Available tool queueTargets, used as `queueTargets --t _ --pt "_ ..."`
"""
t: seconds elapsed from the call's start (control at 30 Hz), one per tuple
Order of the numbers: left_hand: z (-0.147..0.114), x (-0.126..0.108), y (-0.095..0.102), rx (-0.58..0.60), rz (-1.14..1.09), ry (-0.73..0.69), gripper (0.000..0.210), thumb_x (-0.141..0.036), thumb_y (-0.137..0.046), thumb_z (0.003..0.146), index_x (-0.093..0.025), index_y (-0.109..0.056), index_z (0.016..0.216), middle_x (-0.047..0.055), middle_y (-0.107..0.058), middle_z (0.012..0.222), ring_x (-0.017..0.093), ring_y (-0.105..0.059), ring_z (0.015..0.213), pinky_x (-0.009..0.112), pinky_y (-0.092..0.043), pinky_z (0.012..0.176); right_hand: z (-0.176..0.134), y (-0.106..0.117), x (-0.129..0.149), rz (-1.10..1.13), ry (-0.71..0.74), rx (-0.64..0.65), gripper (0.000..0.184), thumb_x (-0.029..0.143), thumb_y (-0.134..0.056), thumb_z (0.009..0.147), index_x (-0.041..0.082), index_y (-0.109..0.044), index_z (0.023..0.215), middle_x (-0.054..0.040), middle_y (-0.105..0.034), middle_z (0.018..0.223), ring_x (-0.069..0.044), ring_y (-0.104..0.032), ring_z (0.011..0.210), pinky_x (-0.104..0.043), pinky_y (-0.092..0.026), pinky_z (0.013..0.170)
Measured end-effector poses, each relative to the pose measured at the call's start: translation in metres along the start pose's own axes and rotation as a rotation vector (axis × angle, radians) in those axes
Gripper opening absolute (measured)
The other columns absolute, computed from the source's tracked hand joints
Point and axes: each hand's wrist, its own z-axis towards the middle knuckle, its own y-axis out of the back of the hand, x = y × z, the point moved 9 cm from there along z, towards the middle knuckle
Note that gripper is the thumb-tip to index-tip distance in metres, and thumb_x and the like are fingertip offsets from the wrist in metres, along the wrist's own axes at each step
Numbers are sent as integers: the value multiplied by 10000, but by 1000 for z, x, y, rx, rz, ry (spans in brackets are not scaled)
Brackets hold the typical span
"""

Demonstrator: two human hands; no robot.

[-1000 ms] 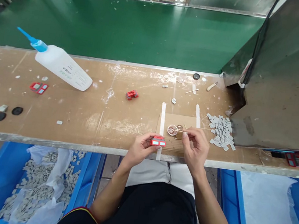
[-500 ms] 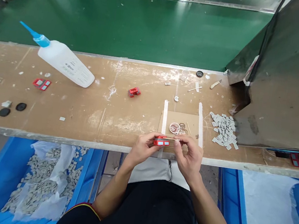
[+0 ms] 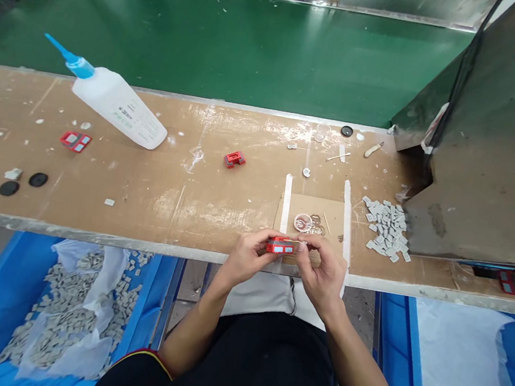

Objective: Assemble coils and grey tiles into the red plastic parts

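My left hand (image 3: 249,254) is closed, thumb and fingers pinching a small red toy vehicle (image 3: 280,246) with pale windows and a grey band, near the table's front edge. My right hand (image 3: 323,269) pinches a thin pale stick (image 3: 296,242), its tip at the top of the toy vehicle; the fingers hide most of it. Just beyond the hands, a small round cup (image 3: 302,222) with dark reddish contents sits on a cardboard piece (image 3: 316,204). Dark smears (image 3: 317,222) and another thin stick (image 3: 327,222) lie beside the cup.
Grey small pieces (image 3: 389,227) form a pile at right, before a metal housing (image 3: 492,188). More red toy vehicles (image 3: 235,159) lie left of centre and far left. A white bottle (image 3: 121,107) rests behind them. Blue bins (image 3: 141,336) stand below; a green belt (image 3: 258,52) runs beyond.
My right hand has shifted slightly left, closer to the toy vehicle, and less of the stick shows. The whole view has shifted a little.
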Motion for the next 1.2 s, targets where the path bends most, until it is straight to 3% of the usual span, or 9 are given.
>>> queueTargets --t 0.3,0.5,0.63,0.7,0.77,0.87,0.97,1.07,1.2 --pt "-2 2 1 -2 -4 9 279 -256 -732 844 -131 -731 1094 114 -774 1037 203 -744 901 280 -597 827 -3 5 -7 63 -87 -11 85 203 -579 950 237 -657 952 -25 -770 840 -177 -728 720 -303 -592 662" --pt "-3 2 3 -11 -6 19 289 -261 -755 823 -145 -733 1086 118 -768 1086 206 -737 925 281 -604 802 8 29 -29 51 -113 -170 72 195 -597 946 223 -660 926 -39 -739 876 -173 -696 780 -294 -556 657" --pt "-3 1 4 -5 3 19 291 -265 -754 825 -137 -732 1085 109 -773 1010 196 -734 884 274 -594 794 13 13 -39 -29 -59 -154 88 192 -576 943 215 -647 896 -44 -697 856 -172 -661 773 -287 -536 621" --pt "-3 2 4 0 -6 30 284 -273 -757 825 -136 -734 1073 108 -770 994 197 -734 873 271 -592 784 10 0 -47 -36 -82 -86 90 207 -566 942 211 -645 985 -63 -686 931 -176 -659 807 -294 -546 635" --pt "-3 2 4 5 -23 40 282 -287 -760 826 -138 -732 1064 109 -769 993 197 -735 861 266 -592 764 8 -2 -53 -18 -89 -43 220 222 -557 939 205 -610 1151 -97 -674 1063 -190 -666 888 -318 -565 690" --pt "-3 2 4 8 -35 38 287 -315 -762 831 -144 -729 1060 107 -769 991 198 -735 858 268 -592 755 18 25 -66 -72 -58 -87 304 213 -512 944 206 -571 1242 -112 -662 1130 -206 -661 952 -357 -560 767" --pt "-3 1 3 15 -34 30 279 -337 -763 833 -153 -730 1041 104 -772 986 203 -734 869 287 -598 782 43 66 -95 -311 -91 -119 204 209 -497 939 218 -649 1074 -88 -677 1008 -226 -641 904 -389 -532 795" --pt "-3 2 3 13 -33 29 279 -335 -767 828 -154 -726 1036 103 -772 987 205 -735 877 297 -599 802 69 78 -131 -532 -118 47 123 223 -566 890 218 -686 915 -85 -677 919 -254 -616 856 -416 -505 809" --pt "-2 3 3 8 -34 33 279 -319 -767 821 -151 -720 1038 97 -772 978 197 -735 866 285 -597 788 84 64 -159 -709 -89 254 124 185 -598 857 214 -682 770 -92 -641 800 -268 -584 793 -401 -477 749"
